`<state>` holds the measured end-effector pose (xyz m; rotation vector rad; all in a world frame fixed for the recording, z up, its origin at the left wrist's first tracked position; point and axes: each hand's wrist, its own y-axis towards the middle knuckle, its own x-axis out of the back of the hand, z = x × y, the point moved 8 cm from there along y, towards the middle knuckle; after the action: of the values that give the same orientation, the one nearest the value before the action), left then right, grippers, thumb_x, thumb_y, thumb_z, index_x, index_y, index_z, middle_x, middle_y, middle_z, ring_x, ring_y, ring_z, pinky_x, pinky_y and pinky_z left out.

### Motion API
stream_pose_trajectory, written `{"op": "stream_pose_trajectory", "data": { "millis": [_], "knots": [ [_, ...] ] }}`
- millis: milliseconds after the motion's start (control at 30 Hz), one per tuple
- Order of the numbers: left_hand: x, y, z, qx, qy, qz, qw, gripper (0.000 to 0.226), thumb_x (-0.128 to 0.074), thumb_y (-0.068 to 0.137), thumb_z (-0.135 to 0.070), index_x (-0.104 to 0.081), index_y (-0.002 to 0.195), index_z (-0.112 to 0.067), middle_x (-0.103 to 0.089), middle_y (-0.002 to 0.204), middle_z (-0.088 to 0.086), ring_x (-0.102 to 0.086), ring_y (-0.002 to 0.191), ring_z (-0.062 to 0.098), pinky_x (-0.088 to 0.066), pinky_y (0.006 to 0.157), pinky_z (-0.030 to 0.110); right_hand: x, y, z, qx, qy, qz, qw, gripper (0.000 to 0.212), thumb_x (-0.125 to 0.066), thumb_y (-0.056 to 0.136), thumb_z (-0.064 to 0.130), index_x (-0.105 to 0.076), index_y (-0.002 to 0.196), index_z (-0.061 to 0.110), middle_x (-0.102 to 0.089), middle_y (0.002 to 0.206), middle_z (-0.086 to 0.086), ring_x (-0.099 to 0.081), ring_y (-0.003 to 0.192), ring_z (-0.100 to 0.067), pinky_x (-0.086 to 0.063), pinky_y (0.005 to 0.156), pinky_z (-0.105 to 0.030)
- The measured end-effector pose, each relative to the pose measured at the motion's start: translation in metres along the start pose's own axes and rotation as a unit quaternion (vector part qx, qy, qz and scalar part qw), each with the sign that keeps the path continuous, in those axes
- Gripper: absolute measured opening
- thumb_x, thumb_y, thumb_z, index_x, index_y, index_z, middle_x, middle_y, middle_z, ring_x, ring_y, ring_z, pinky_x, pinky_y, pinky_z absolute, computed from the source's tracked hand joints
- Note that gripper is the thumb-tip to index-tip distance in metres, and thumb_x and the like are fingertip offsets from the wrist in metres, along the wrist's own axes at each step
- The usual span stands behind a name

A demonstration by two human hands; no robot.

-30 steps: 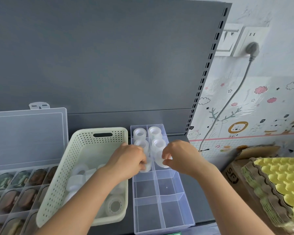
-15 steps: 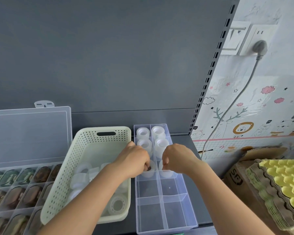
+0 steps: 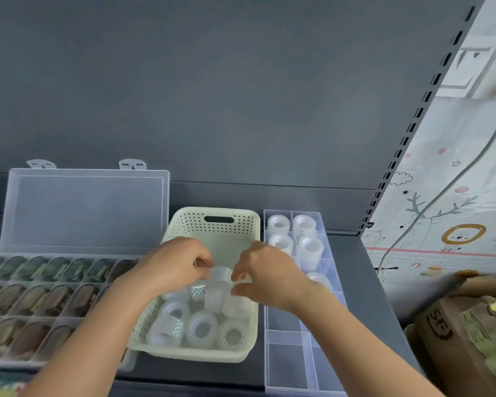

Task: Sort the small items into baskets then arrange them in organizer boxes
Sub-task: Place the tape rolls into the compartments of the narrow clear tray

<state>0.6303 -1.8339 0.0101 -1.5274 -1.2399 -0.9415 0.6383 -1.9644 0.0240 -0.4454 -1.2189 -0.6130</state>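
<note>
Two hands meet over the basket (image 3: 212,355), and both are pinching at one clear tape roll (image 3: 221,274) held between them, just above the heap. Left hand (image 3: 174,265) has its fingers curled narrow against the roll's left side; right hand (image 3: 265,275) pinches the right side with thumb below and fingertips above. Whether one hand alone bears the weight, I cannot tell.

More rolls (image 3: 201,329) lie under and nearer than the fingers, loose in the basket's near half. Off to the right of the right hand's knuckles sits the organizer (image 3: 288,368): its far cells hold rolls, one more roll shows in a cell beside the right wrist, and the near cells look empty.

To do this pick well, I would say: grip the roll by its outer rim, not the slippery flat faces, lift it clear of its neighbours before swinging right, and lower it upright into the next free cell, core hole up like the others. Squeezing hard should be unnecessary; these look light and stiff.
</note>
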Motion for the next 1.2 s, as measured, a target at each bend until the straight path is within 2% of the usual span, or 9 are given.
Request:
{"op": "stream_pose_trajectory", "data": {
  "millis": [100,167,300,433,600,767,900,1033,1200],
  "knots": [
    [-0.015,-0.01,0.009,0.008,0.018,0.04,0.999,0.039,-0.07,0.08,-0.043,-0.062,0.117,-0.038,-0.048,0.09,-0.024,-0.05,0.089,0.003,-0.047,0.078,0.028,-0.023,0.008,0.011,0.007,-0.132,0.068,0.989,0.04,-0.056,0.085,0.053,-0.069,0.104,0.019,-0.064,0.104,-0.002,-0.047,0.106,-0.022,-0.037,0.087,-0.034],
    [-0.021,-0.013,0.009,-0.004,0.036,0.043,0.998,0.048,-0.071,0.079,-0.039,-0.056,0.124,-0.038,-0.047,0.099,-0.023,-0.048,0.093,0.005,-0.042,0.076,0.025,-0.03,0.01,0.012,0.0,-0.158,0.103,0.982,0.045,-0.052,0.086,0.056,-0.068,0.102,0.018,-0.064,0.101,-0.003,-0.045,0.105,-0.023,-0.028,0.083,-0.035],
    [-0.02,-0.015,0.011,-0.013,0.044,0.005,0.999,0.034,-0.071,0.08,-0.027,-0.056,0.109,-0.036,-0.052,0.107,-0.019,-0.046,0.096,0.005,-0.041,0.075,0.026,-0.032,0.01,0.016,0.0,-0.144,0.134,0.98,0.038,-0.06,0.081,0.055,-0.07,0.094,0.021,-0.065,0.095,0.003,-0.045,0.102,-0.021,-0.026,0.086,-0.037],
    [-0.017,-0.016,0.011,-0.019,0.059,0.002,0.998,0.024,-0.072,0.079,-0.034,-0.055,0.096,-0.035,-0.051,0.101,-0.018,-0.049,0.094,0.008,-0.036,0.065,0.026,-0.023,0.01,0.013,-0.027,-0.088,0.092,0.991,0.026,-0.062,0.082,0.047,-0.071,0.095,0.027,-0.066,0.097,0.007,-0.046,0.104,-0.019,-0.031,0.093,-0.038],
    [-0.014,-0.014,0.013,-0.017,0.068,-0.006,0.998,0.02,-0.065,0.086,-0.036,-0.058,0.105,-0.038,-0.043,0.099,-0.014,-0.051,0.089,0.011,-0.036,0.06,0.026,-0.011,0.006,0.007,-0.028,0.001,0.032,0.999,0.018,-0.067,0.083,0.036,-0.072,0.098,0.028,-0.067,0.1,0.008,-0.047,0.105,-0.015,-0.032,0.09,-0.03],
    [-0.011,-0.013,0.014,-0.029,0.069,-0.017,0.997,0.012,-0.065,0.086,-0.037,-0.056,0.091,-0.031,-0.04,0.102,-0.013,-0.043,0.098,0.009,-0.043,0.072,0.029,-0.001,0.0,0.002,-0.03,0.08,-0.022,0.996,0.019,-0.068,0.084,0.03,-0.072,0.101,0.022,-0.064,0.103,0.004,-0.051,0.103,-0.014,-0.043,0.087,-0.028],
    [0.005,-0.012,0.014,-0.023,0.008,-0.098,0.995,0.014,-0.063,0.088,-0.037,-0.052,0.086,-0.029,-0.039,0.104,-0.014,-0.04,0.1,0.004,-0.041,0.078,0.026,0.01,-0.005,-0.005,-0.045,0.124,-0.077,0.988,0.019,-0.071,0.082,0.026,-0.073,0.099,0.019,-0.065,0.101,0.002,-0.058,0.097,-0.014,-0.048,0.084,-0.031],
    [0.029,-0.009,-0.001,-0.046,-0.079,-0.183,0.979,0.016,-0.065,0.086,-0.035,-0.05,0.08,-0.031,-0.043,0.094,-0.018,-0.047,0.078,0.004,-0.039,0.066,0.026,0.027,-0.015,-0.016,-0.058,0.158,-0.155,0.973,0.017,-0.075,0.08,0.023,-0.074,0.094,0.014,-0.067,0.093,0.001,-0.061,0.088,-0.014,-0.049,0.079,-0.028],
    [0.037,-0.003,-0.041,-0.101,-0.148,-0.202,0.963,0.022,-0.071,0.082,-0.028,-0.051,0.074,-0.032,-0.048,0.086,-0.016,-0.05,0.068,0.004,-0.038,0.062,0.024,0.049,-0.037,-0.049,-0.124,0.145,-0.23,0.954,0.016,-0.075,0.079,0.024,-0.075,0.094,0.017,-0.063,0.089,0.009,-0.057,0.081,-0.01,-0.045,0.07,-0.022]
  ]
}}
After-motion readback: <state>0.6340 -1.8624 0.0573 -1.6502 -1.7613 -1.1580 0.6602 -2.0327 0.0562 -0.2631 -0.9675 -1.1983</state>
